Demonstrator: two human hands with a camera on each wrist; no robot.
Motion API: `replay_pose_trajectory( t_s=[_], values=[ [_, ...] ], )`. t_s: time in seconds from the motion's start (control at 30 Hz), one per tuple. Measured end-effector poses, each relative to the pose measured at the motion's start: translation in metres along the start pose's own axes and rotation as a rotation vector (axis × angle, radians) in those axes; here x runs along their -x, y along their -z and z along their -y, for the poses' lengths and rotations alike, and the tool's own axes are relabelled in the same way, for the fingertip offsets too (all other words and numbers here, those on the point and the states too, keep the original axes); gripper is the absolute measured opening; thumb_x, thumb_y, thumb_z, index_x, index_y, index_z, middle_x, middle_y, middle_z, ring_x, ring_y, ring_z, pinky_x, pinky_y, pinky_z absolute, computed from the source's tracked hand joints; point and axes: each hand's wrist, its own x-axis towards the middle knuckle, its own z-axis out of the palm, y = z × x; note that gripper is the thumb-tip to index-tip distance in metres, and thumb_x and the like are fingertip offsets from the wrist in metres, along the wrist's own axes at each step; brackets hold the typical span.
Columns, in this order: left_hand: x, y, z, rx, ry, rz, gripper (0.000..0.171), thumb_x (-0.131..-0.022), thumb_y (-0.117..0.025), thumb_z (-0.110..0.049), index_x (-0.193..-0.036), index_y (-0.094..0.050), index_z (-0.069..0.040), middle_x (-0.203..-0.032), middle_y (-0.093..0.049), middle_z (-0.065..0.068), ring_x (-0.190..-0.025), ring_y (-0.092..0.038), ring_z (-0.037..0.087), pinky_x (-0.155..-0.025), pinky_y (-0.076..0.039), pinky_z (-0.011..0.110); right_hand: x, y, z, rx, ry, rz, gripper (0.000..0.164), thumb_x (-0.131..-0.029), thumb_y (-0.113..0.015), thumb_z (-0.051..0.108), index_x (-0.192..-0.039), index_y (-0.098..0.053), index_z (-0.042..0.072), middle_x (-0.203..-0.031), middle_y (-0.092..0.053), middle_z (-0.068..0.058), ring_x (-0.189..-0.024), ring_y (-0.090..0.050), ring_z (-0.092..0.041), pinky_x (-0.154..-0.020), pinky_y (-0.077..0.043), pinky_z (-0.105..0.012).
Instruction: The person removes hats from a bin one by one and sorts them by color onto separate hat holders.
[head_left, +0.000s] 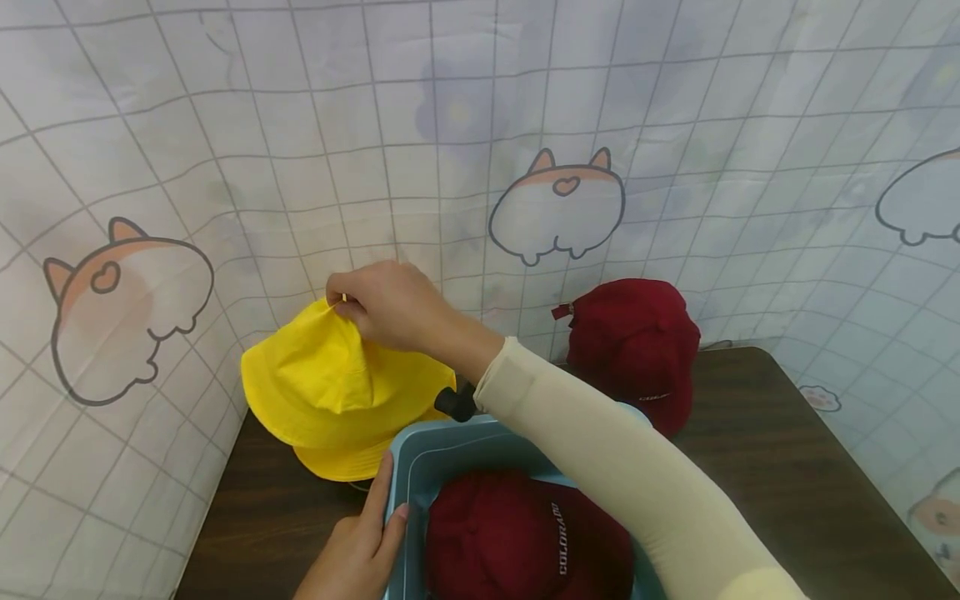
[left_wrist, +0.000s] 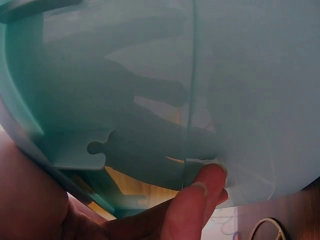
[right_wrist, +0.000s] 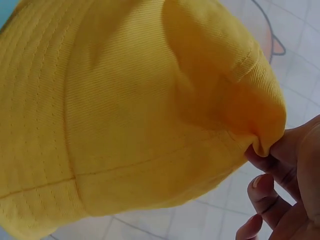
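Note:
My right hand (head_left: 397,304) pinches the crown of a yellow bucket hat (head_left: 322,367) between thumb and fingers, at the back left of the table. The pinched fold shows close up in the right wrist view, where the hat (right_wrist: 125,110) spreads to the left of the fingers. Beneath it another yellow brim (head_left: 341,465) peeks out. At the front, my left hand (head_left: 348,550) grips the left rim of a light blue plastic bin (head_left: 401,492); its fingertips touch the bin's wall in the left wrist view. Inside the bin lies a dark red cap (head_left: 517,533) with white lettering.
More dark red cap (head_left: 630,342) stands at the back right, beyond the bin. A small black object (head_left: 455,403) sits between the yellow hat and the bin, partly behind my right wrist. The dark wooden table (head_left: 780,467) meets a patterned white curtain (head_left: 465,125).

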Motion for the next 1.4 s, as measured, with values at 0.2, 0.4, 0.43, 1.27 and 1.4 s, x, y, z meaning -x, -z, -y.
replay_pose_trajectory(
  t_s=[0.2,0.4,0.43,1.27,1.4],
  values=[
    [0.001,0.001,0.000,0.026,0.008,0.014,0.072,-0.109,-0.049,-0.031,-0.166,-0.008,-0.014,-0.101,-0.074,0.019,-0.069,-0.072,0.013,-0.064,-0.060,0.037,0.007,-0.012,-0.005,0.004,0.021,0.006,0.013,-0.105,-0.058,0.027,-0.110,-0.069,0.022,-0.102,-0.072,0.010,-0.082,-0.060,-0.009,-0.075,-0.048,-0.023],
    [0.000,0.001,0.000,0.023,0.002,0.018,0.072,-0.110,-0.048,-0.031,-0.166,-0.007,-0.013,-0.096,-0.075,0.016,-0.068,-0.071,0.012,-0.064,-0.060,0.036,0.011,-0.019,-0.009,-0.037,0.011,0.057,0.012,-0.106,-0.057,0.026,-0.108,-0.068,0.021,-0.098,-0.069,0.009,-0.080,-0.057,-0.010,-0.073,-0.047,-0.022],
    [0.000,0.001,0.000,0.020,0.002,0.015,0.072,-0.109,-0.048,-0.031,-0.166,-0.007,-0.014,-0.095,-0.075,0.015,-0.067,-0.071,0.012,-0.064,-0.060,0.036,0.012,-0.020,-0.010,-0.045,0.011,0.058,0.012,-0.106,-0.057,0.025,-0.108,-0.068,0.021,-0.098,-0.069,0.009,-0.080,-0.057,-0.010,-0.073,-0.047,-0.022],
    [-0.008,0.090,0.027,0.082,0.128,-0.488,0.049,-0.109,-0.038,-0.049,-0.127,-0.065,-0.011,-0.097,-0.072,0.009,-0.074,-0.066,0.005,-0.058,-0.057,0.026,0.035,-0.046,-0.082,-0.819,-0.792,0.024,0.043,-0.107,-0.044,0.052,-0.119,-0.065,0.016,-0.112,-0.069,-0.008,-0.079,-0.058,-0.022,-0.069,-0.045,-0.031],
    [-0.020,0.112,0.044,0.097,0.196,-0.568,0.055,-0.109,-0.036,-0.051,-0.134,-0.060,-0.009,-0.113,-0.070,0.013,-0.074,-0.063,-0.002,-0.060,-0.058,0.024,0.043,-0.054,-0.092,-0.861,-0.943,0.158,0.049,-0.106,-0.047,0.052,-0.127,-0.064,0.011,-0.120,-0.068,-0.010,-0.081,-0.060,-0.021,-0.069,-0.044,-0.031]
  ],
)
